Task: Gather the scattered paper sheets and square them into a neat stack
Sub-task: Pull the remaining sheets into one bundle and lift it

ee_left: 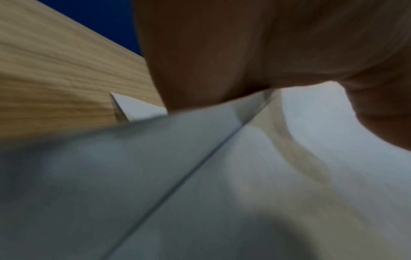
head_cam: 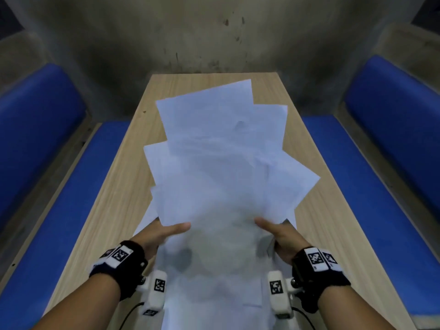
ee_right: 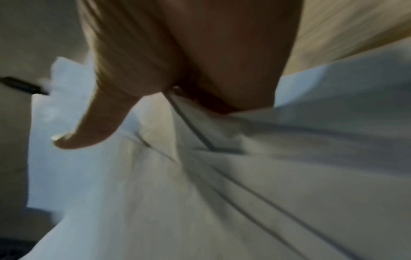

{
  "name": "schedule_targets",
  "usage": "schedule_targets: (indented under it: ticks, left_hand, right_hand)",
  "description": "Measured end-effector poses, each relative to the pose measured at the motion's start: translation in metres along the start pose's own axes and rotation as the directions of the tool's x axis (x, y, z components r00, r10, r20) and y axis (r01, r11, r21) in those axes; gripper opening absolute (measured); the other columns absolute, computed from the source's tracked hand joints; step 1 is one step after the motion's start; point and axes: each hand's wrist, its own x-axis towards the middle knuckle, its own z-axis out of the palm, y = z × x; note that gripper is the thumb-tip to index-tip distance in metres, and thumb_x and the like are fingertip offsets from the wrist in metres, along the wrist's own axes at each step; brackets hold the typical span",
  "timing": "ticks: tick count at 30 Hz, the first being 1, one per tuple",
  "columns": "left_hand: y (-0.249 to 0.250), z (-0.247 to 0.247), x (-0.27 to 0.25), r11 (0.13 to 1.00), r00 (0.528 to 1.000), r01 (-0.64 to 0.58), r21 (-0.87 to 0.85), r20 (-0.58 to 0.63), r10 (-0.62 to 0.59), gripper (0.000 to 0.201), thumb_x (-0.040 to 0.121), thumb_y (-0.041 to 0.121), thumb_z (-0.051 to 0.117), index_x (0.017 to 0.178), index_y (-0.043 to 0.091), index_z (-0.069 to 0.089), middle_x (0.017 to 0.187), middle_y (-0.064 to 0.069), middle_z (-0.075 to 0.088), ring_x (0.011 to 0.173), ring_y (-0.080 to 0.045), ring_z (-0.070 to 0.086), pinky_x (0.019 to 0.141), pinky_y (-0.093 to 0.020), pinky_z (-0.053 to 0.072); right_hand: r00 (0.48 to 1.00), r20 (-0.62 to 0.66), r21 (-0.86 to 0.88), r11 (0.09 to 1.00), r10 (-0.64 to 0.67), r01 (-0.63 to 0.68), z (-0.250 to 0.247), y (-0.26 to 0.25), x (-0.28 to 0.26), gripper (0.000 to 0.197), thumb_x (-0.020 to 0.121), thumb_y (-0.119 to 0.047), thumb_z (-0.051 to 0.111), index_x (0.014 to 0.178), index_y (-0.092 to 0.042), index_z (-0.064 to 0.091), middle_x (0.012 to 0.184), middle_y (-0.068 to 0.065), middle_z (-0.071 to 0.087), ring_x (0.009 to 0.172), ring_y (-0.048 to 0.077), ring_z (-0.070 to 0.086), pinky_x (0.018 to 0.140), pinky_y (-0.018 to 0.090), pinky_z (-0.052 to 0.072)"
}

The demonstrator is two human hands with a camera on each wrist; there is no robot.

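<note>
Several white paper sheets [head_cam: 221, 163] lie fanned and overlapping along the middle of the wooden table [head_cam: 100, 210], their corners sticking out at different angles. My left hand [head_cam: 164, 232] pinches the left edge of the bundle, thumb on top, fingers hidden under the paper. On the opposite edge my right hand [head_cam: 276, 231] grips the same way. The near part of the sheets is blurred. In the left wrist view the left hand [ee_left: 222, 70] sits over a paper edge [ee_left: 222, 149]. The right wrist view shows the thumb of my right hand [ee_right: 93, 126] pressing on layered sheets [ee_right: 222, 193].
Blue cushioned benches [head_cam: 390, 182] run along both long sides of the table; the left one [head_cam: 47, 210] mirrors it. A stained concrete wall [head_cam: 202, 36] stands beyond the far table edge. Bare wood shows on either side of the papers.
</note>
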Motion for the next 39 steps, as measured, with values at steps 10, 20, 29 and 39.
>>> schedule_targets:
  ticks: [10,20,29,39]
  left_hand:
    - [0.008,0.033,0.016,0.929,1.0,-0.014,0.371,-0.008,0.018,0.045,0.075,0.025,0.073,0.118,0.014,0.063,0.109,-0.003,0.074,0.1,-0.02,0.07,0.092,-0.041,0.054]
    - [-0.022,-0.051,0.05,0.529,0.817,0.471,0.706,-0.575,0.04,0.106,0.071,0.071,0.059,0.15,0.014,0.019,0.157,-0.014,0.021,0.142,-0.036,0.025,0.111,-0.051,0.026]
    - [-0.029,-0.015,0.065,0.531,0.818,0.498,0.685,-0.574,-0.027,0.12,0.059,0.05,0.081,0.149,0.013,0.01,0.144,-0.017,0.03,0.124,-0.041,0.046,0.095,-0.048,0.048]
    - [-0.03,0.023,0.071,0.827,0.869,0.273,0.49,-0.494,0.006,0.029,0.084,0.034,0.061,0.099,0.01,0.063,0.099,-0.006,0.066,0.086,-0.021,0.056,0.067,-0.027,0.038]
  right_hand:
    - [0.981,-0.135,-0.166,0.973,0.139,-0.161,-0.002,0.017,-0.002,0.07,0.049,-0.013,0.092,0.111,0.003,0.064,0.091,0.013,0.076,0.077,0.025,0.074,0.071,0.041,0.062]
    - [0.874,-0.278,0.097,0.917,0.397,-0.386,-0.111,-0.018,-0.039,0.03,0.091,-0.007,0.054,0.112,0.011,0.064,0.103,0.031,0.07,0.067,0.038,0.073,0.049,0.046,0.059]
    - [0.835,-0.307,0.034,0.882,0.456,-0.469,-0.089,-0.007,-0.021,0.039,0.086,-0.006,0.057,0.121,0.012,0.058,0.122,0.035,0.061,0.089,0.044,0.071,0.072,0.051,0.06]
    - [0.878,-0.296,-0.115,0.899,0.376,-0.424,-0.047,0.006,0.005,0.034,0.081,0.007,0.064,0.115,0.011,0.061,0.111,0.038,0.065,0.101,0.053,0.063,0.093,0.067,0.045]
